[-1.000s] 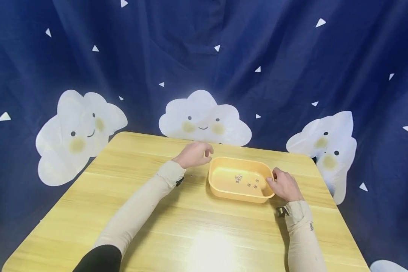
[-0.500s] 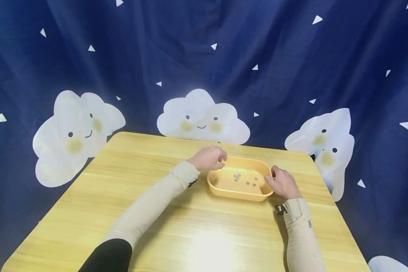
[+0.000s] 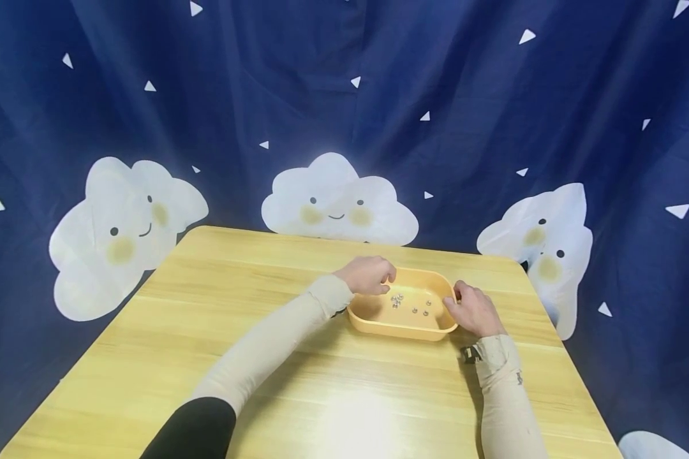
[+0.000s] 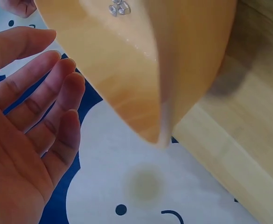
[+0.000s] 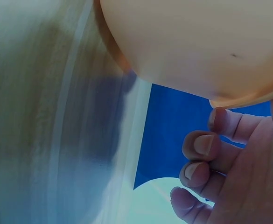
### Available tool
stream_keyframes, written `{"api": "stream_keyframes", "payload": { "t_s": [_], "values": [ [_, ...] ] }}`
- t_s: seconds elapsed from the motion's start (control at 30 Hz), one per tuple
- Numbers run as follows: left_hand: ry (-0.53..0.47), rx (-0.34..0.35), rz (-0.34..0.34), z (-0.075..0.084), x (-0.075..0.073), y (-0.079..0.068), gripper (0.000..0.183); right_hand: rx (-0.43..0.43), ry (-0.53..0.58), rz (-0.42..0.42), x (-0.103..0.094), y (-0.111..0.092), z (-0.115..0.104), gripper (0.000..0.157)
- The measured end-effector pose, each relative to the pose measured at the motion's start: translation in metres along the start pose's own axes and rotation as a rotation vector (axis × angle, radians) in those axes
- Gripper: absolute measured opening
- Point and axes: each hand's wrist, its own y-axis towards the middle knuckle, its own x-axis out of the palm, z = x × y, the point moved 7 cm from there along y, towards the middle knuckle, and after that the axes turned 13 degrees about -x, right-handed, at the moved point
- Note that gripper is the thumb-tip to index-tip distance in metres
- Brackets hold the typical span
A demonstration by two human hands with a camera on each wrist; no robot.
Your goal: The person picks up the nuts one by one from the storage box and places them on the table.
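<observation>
A yellow plastic basin [image 3: 402, 333] with rounded corners rests on the table, right of the middle. Several small clear faceted gems [image 3: 397, 302] lie on its floor; two or three gems [image 4: 119, 8] show larger in the left wrist view. Over the basin's left end hovers my left hand [image 3: 369, 275], its fingers loosely bent and nothing between thumb and fingertips [image 4: 73, 88]. At the right end, my right hand [image 3: 475, 309] grips the rim, the thumb inside and the fingers outside. In the right wrist view, the thumb's hold is mostly out of frame.
The wooden table [image 3: 166, 344] has rounded far corners, and a bright glare spot lies near its front. A dark blue curtain [image 3: 298, 83] with white clouds hangs just behind the table's far edge.
My left hand has moved right, from beside the basin to over its left end. The right hand keeps its grip on the rim. The view has shifted slightly.
</observation>
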Motion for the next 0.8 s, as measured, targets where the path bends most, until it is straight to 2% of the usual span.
{"api": "stream_keyframes", "payload": {
  "t_s": [0.2, 0.4, 0.67, 0.8],
  "values": [
    [0.033, 0.007, -0.017, 0.010, 0.001, 0.011, 0.022, 0.002, -0.002, 0.001, 0.000, 0.000, 0.000, 0.018],
    [0.088, 0.040, -0.031, 0.021, 0.011, 0.019, 0.019, 0.000, 0.002, 0.002, 0.000, 0.000, 0.000, 0.017],
    [0.102, 0.035, -0.052, 0.027, 0.027, 0.024, 0.010, 0.015, 0.001, -0.013, 0.001, -0.001, -0.001, 0.018],
    [0.129, 0.017, -0.093, 0.032, 0.034, 0.026, 0.026, 0.020, -0.002, -0.009, 0.001, -0.001, -0.001, 0.018]
  ]
}}
